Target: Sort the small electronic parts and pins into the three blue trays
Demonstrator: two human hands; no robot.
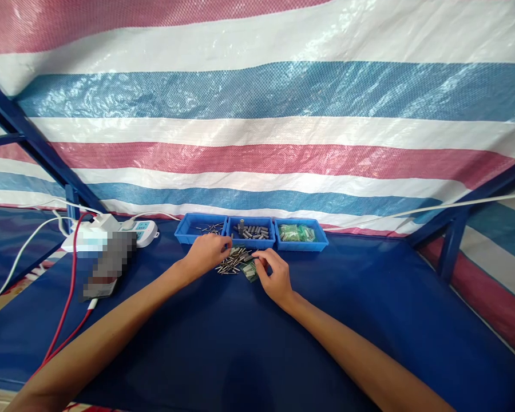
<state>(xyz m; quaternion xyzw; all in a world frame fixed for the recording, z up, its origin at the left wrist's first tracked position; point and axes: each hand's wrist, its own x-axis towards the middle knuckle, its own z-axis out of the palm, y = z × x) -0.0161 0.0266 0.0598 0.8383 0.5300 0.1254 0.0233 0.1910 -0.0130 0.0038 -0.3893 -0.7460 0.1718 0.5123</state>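
Note:
My left hand (206,253) is closed in a pinch at the left side of a pile of thin metal pins (228,264) on the blue tabletop. Whatever sits between its fingertips is too small to name. Across the pile, my right hand (275,276) also pinches, thumb against forefinger, with a small dark piece at the tips that I cannot identify. Several small green pieces (249,271), looking like circuit boards, lie beside the pins, just left of my right hand and partly under it.
Behind the pile stand three blue bins: the left bin (181,233) with thin pins, the middle bin (251,221) with grey metal cylinders, the right bin (302,246) with green pieces. Leftward are a power strip (148,233), a blurred phone (109,266) and a red cable (71,280).

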